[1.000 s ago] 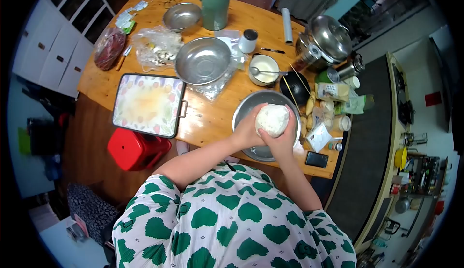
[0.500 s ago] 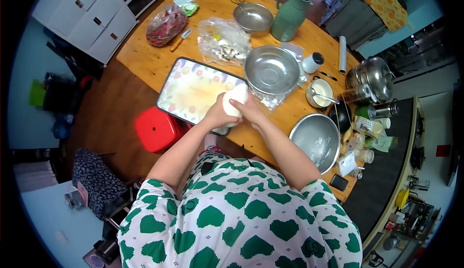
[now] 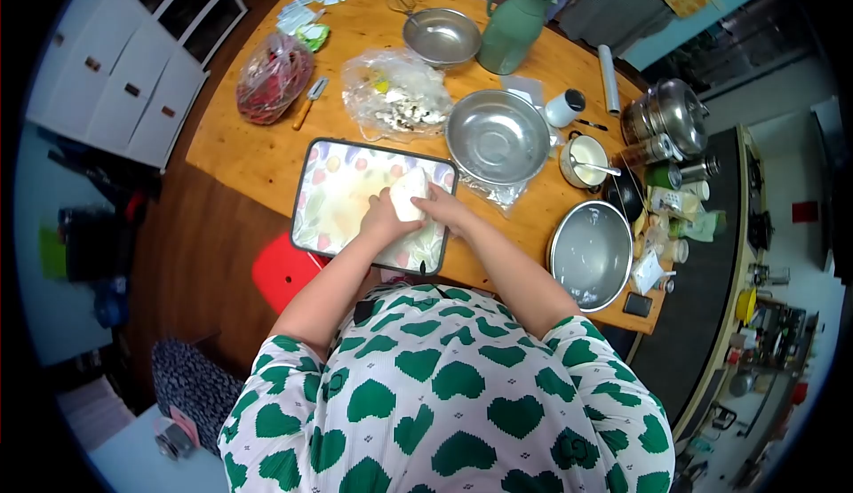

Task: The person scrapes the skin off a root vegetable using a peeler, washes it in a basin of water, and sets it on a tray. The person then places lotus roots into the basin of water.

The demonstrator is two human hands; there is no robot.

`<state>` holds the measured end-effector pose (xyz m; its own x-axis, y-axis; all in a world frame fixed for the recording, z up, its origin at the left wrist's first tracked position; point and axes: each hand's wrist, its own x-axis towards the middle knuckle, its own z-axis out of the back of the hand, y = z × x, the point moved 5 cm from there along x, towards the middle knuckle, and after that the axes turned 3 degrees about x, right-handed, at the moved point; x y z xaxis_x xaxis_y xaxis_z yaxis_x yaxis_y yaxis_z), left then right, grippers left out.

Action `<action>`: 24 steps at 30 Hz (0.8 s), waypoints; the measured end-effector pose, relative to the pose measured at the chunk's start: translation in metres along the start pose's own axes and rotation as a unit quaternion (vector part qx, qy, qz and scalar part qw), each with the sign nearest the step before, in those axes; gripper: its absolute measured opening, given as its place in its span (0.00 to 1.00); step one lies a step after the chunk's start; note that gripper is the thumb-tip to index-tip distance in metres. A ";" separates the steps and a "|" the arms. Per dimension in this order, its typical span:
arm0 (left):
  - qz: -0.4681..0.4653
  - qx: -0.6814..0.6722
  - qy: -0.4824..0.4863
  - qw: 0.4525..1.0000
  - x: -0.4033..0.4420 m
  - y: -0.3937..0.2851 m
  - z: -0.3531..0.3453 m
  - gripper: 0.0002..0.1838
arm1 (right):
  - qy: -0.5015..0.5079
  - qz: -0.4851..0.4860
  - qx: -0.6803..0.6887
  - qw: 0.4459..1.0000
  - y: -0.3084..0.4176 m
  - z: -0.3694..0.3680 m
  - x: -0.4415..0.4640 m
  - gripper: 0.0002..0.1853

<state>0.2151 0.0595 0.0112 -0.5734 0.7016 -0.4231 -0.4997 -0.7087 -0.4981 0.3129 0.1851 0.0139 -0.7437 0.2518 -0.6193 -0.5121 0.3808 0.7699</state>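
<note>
A pale lump of dough is between my two hands, over the right part of a dark-rimmed board with a fruit pattern and a floury surface. My left hand is wrapped round the dough's left and near side. On the opposite side my right hand grips it, with the thumb toward the top. Whether the dough's underside touches the board is hidden by my hands.
Beyond the board stand a steel basin, a bag of mushrooms, a peeler and a green thermos jug. A large steel bowl is at the right, near a white-filled pot. A red stool stands below the table's edge.
Both hands have moved with the dough left and toward me, from the board's right edge to over its surface. The board now sits straighter in view.
</note>
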 end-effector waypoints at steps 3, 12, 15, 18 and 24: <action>0.013 0.058 0.035 0.998 -0.020 -0.027 0.041 0.72 | -0.028 0.050 -0.115 0.992 -0.004 0.011 -0.007 0.32; -0.307 -0.023 -0.238 0.921 -0.030 -0.108 0.065 0.38 | -0.311 0.231 -0.221 0.895 0.040 0.108 -0.179 0.11; -0.411 -0.133 -0.119 0.894 -0.040 -0.182 0.027 0.24 | -0.397 0.229 -0.271 0.846 0.033 0.164 -0.247 0.10; -0.460 -0.135 0.004 0.878 -0.067 -0.264 -0.021 0.16 | -0.466 0.204 -0.266 0.819 0.008 0.231 -0.307 0.10; -0.476 -0.068 0.107 0.870 -0.097 -0.382 -0.136 0.15 | -0.526 0.117 -0.225 0.812 -0.080 0.383 -0.386 0.09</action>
<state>0.5500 0.2726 0.1390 0.2005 0.9739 0.1062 -0.5920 0.2069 -0.7790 0.8059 0.3984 0.1325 -0.1849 0.9812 -0.0555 -0.6909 -0.0897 0.7173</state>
